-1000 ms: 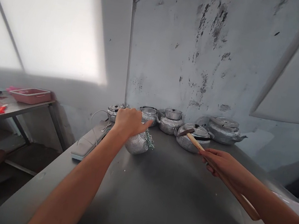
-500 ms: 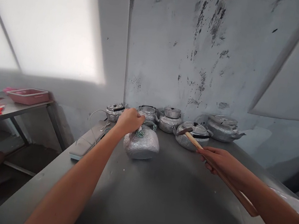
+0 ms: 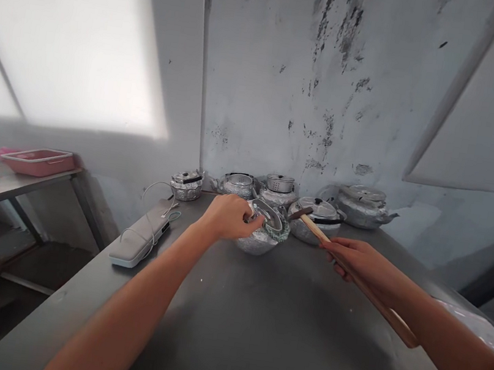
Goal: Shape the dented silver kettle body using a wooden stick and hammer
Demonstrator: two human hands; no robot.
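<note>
My left hand [image 3: 229, 216] is closed at the rim of a silvery, dented-textured metal kettle [image 3: 257, 243]. A green-and-white cord [image 3: 277, 234] is wound about its near right side, and its open mouth shows beside my fingers. The kettle is tilted toward the right, low over the table or touching it; I cannot tell which. In my right hand [image 3: 350, 259] is a hammer [image 3: 313, 224], gripped around its wooden handle. Its dark head points left, in front of a lidded kettle [image 3: 317, 209] with a black handle.
More metal kettles line the wall: a small one [image 3: 186, 185], one with a strainer [image 3: 238, 185], another with a perforated insert [image 3: 279, 183] and a large one [image 3: 362, 207]. A grey case [image 3: 139, 240] with cables lies left. A pink basket [image 3: 39, 162] stands on a side table.
My left hand has moved right with the kettle and turned it, so its mouth now faces up and toward me. My right hand still holds the hammer, with little movement.
</note>
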